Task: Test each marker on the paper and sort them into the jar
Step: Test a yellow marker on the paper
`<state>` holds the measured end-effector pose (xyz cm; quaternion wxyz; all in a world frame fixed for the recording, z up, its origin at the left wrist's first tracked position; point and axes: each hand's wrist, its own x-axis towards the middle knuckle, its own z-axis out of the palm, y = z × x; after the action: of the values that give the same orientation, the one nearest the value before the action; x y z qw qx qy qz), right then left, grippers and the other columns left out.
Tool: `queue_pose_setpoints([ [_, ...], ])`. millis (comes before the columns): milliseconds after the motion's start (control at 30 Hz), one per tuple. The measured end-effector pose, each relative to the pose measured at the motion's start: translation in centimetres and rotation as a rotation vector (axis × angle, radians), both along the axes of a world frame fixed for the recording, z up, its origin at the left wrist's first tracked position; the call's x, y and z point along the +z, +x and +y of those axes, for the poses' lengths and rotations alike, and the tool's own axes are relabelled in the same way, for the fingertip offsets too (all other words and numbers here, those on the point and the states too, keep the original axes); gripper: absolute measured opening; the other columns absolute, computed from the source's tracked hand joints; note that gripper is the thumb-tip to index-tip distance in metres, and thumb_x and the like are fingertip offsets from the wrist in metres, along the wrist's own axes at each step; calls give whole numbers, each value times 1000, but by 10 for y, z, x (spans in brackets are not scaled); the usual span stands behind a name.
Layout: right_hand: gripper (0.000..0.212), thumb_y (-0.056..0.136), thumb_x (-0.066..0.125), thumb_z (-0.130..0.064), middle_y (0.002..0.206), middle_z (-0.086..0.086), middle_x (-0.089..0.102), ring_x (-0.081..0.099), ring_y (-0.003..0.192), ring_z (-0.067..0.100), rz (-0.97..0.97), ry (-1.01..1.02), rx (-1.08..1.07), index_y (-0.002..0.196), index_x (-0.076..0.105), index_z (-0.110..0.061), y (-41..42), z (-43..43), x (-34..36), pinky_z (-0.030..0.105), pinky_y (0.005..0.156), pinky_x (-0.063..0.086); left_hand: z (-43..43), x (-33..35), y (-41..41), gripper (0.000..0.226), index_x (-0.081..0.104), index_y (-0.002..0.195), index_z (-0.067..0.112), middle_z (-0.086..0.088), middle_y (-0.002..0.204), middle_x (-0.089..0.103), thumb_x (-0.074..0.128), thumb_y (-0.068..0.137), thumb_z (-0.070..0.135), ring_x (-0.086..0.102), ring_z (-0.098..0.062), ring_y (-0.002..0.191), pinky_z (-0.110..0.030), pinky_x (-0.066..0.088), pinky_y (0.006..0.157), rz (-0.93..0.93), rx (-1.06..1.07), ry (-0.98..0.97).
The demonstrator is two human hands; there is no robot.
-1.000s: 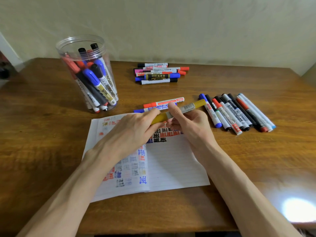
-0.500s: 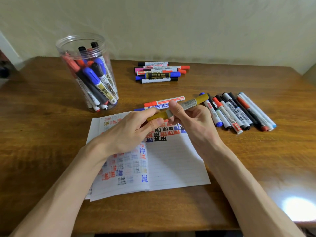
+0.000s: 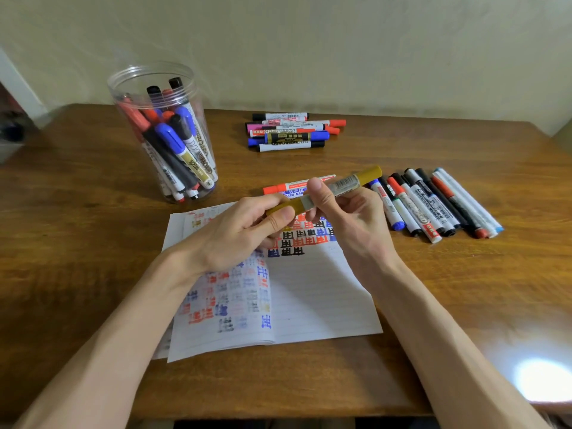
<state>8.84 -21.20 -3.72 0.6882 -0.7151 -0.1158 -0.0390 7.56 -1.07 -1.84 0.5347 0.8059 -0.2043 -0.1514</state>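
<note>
Both hands hold a gold marker (image 3: 346, 182) slanted above the top of the paper (image 3: 309, 292). My left hand (image 3: 238, 233) pinches its gold cap end at the lower left. My right hand (image 3: 343, 212) grips the silver-labelled barrel, thumb on top. The lined paper lies open on the table, covered with red, blue and black test marks. A clear plastic jar (image 3: 164, 131) stands at the back left, holding several markers upright.
A row of several markers (image 3: 433, 205) lies right of the paper. Another pile of markers (image 3: 291, 131) lies at the back centre. A red and a blue marker (image 3: 288, 188) lie just behind my hands. The wooden table (image 3: 77, 243) meets a wall behind.
Both hands have lifted the gold marker slightly up and away from the paper. The grip on cap and barrel is the same.
</note>
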Motion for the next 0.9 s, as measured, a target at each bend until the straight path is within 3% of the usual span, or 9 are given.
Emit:
queue_pose_setpoints([
  [133,48,92,70,-51,92,13,78,74,86,23,173,23,47,101,78,-4,6,-5,-2,47,96,59,1,-7,4,26,56,126,28,9,109,72,44,108,41,69,-4,104,-41,61,81,-210,101,188],
  [233,51,85,76,-54,106,6,79,77,93,17,234,-53,-55,119,74,-15,6,-16,-3,45,94,62,12,-14,10,18,52,122,31,15,112,64,45,107,38,64,-1,104,-39,60,81,-356,190,312],
  [333,76,78,83,-59,122,-1,66,66,107,4,-13,-203,-282,141,58,-26,9,-26,-4,20,88,57,17,-18,13,16,51,122,32,16,115,59,45,108,36,62,-2,104,-37,58,83,-407,235,401],
  [400,84,76,80,-69,136,-1,58,54,127,10,-313,-525,-253,144,56,-26,15,-27,-10,27,103,46,16,-20,13,16,51,122,30,15,116,58,45,107,34,61,-3,103,-40,57,83,-429,227,424],
  [467,72,82,68,-75,137,-5,60,48,134,16,-485,-806,-178,138,63,-29,20,-23,-11,36,112,31,13,-20,12,17,52,123,28,14,116,58,47,107,32,62,-4,103,-40,57,82,-444,205,414],
  [533,52,94,58,-67,122,-10,69,58,121,14,-538,-927,-103,129,69,-30,22,-17,-8,43,109,32,11,-20,11,18,52,123,27,14,114,58,48,106,30,62,-4,102,-40,58,82,-448,191,395],
  [633,30,107,52,-45,105,-8,73,64,95,14,-583,-989,62,119,70,-24,25,-14,-6,41,85,46,10,-19,9,19,52,124,28,14,115,56,48,105,30,60,-3,102,-38,57,82,-468,181,399],
  [767,46,107,35,-51,98,-4,70,62,85,16,-607,-1084,80,112,69,-19,29,-21,-9,32,75,41,4,-16,9,39,53,125,26,12,118,57,39,98,50,59,-4,104,-33,56,82,-488,143,551],
  [900,35,106,45,-44,100,-7,73,63,88,16,-647,-1029,52,110,72,-21,26,-19,-15,36,77,36,-4,-16,7,44,50,106,21,3,99,65,24,99,56,64,-15,87,-31,49,67,-607,131,723],
])
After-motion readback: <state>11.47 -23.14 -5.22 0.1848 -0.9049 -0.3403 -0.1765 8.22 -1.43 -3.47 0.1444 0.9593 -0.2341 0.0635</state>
